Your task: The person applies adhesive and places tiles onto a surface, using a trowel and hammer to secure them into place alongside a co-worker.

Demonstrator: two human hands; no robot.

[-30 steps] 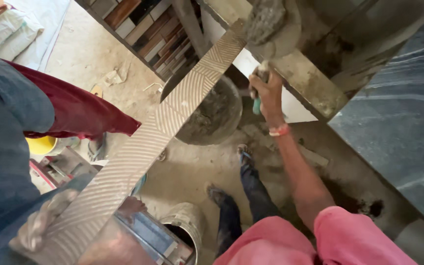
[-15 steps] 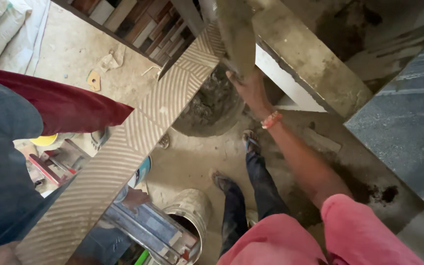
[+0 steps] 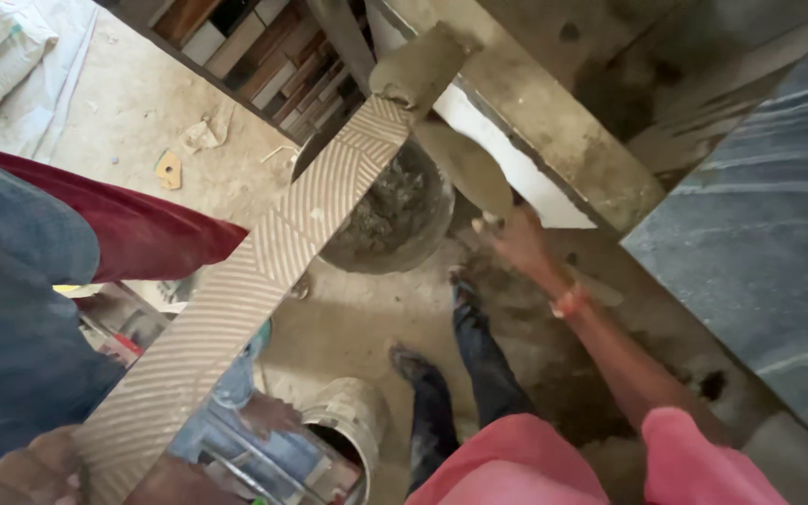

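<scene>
Head view, looking steeply down. The right hand (image 3: 519,238), at the end of an outstretched bare arm with an orange wristband (image 3: 569,301), grips the handle of a trowel (image 3: 465,166); the fingers are curled tight around the handle, which they hide almost wholly. The trowel's blade, grey with mortar, reaches up and left from the hand toward a lump of wet mortar (image 3: 420,67) sitting on the far end of a long tile strip (image 3: 254,281). The strip runs diagonally from lower left to upper centre, its upturned face combed into grooves in a herringbone-like pattern. Its near end meets the left hand (image 3: 25,468) at the lower left corner; that hand is blurred and cut by the frame edge, so whether its fingers clasp the strip or merely support it cannot be told.

Beneath the strip stands a round mortar pan (image 3: 395,210), partly hidden by strip and blade. A white bucket (image 3: 348,425) on the floor is half covered by the strip and by a pink sleeve (image 3: 694,458). A second person's dark red garment (image 3: 142,234) and blue jeans (image 3: 11,309) fill the left side, cut off by the edge. A dark stone slab (image 3: 759,234) fills the right.
</scene>
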